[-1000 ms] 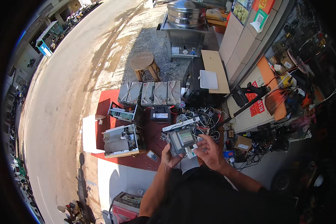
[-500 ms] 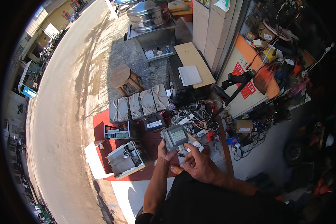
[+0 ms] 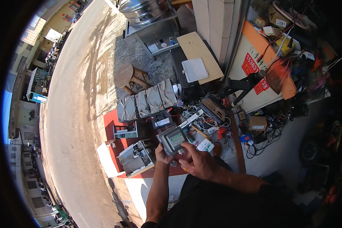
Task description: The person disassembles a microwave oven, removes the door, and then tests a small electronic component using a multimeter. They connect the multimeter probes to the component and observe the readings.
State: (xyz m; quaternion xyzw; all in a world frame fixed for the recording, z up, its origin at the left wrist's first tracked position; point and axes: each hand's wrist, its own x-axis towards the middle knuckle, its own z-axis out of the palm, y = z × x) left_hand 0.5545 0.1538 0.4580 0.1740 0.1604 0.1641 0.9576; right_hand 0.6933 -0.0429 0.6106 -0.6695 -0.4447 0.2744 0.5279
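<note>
My left hand (image 3: 163, 155) is closed on the near left edge of a grey box-shaped device (image 3: 165, 137). A darker raised frame on its face surrounds a pale green panel; I cannot tell whether this is a screen or a label. My right hand (image 3: 202, 164) is at the device's near right edge, its index finger stretched toward the face and its thumb apart. Nothing shows between those fingers. Below and beyond the device, an opened metal casing (image 3: 135, 159) with parts inside and a dark battery-like box (image 3: 161, 121) lie on a red mat (image 3: 109, 119).
Several grey battery-like blocks (image 3: 152, 99) stand in a row beyond the mat. A round wooden stool (image 3: 124, 75) is behind them. Tangled cables and a white power strip (image 3: 190, 118) lie to the right, near a cardboard box (image 3: 257, 123). An orange-edged counter (image 3: 254, 38) bears heaped parts.
My view has shifted, with most of the scene sliding right. My right index finger has come over the device's near right edge. My left hand keeps hold of the device.
</note>
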